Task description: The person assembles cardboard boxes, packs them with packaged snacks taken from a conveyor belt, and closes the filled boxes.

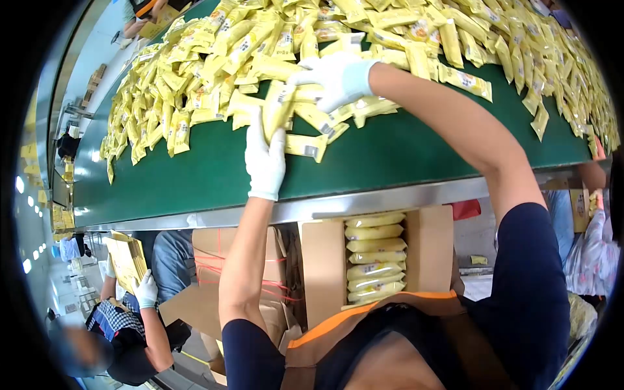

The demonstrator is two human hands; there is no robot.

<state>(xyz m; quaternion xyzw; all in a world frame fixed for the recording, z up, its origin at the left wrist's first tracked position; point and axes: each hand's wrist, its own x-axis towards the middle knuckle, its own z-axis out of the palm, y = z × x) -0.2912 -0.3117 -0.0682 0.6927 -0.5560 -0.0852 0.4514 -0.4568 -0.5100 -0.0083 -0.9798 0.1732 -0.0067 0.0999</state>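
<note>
Yellow wrapped packets [244, 42] lie heaped on a green table surface [403, 153]. My left hand [265, 159], in a white glove, is closed around a yellow packet [278, 109] that stands roughly upright at the heap's near edge. Reaching in from the right, my right hand [338, 79], also gloved, lies over packets beside the held one; its fingertips touch the packets, and whether they grip one is hidden. Just right of my left hand lies a loose packet [305, 147]. Below the table edge, an open cardboard box [323, 266] holds a column of yellow packets [376, 260].
A metal rail [390, 197] runs along the near table edge. At lower left, a co-worker with white gloves [146, 289] holds flat yellow cardboard [128, 257]. Strapped cartons [208, 257] stand left of the box. Another person [595, 253] is at the far right.
</note>
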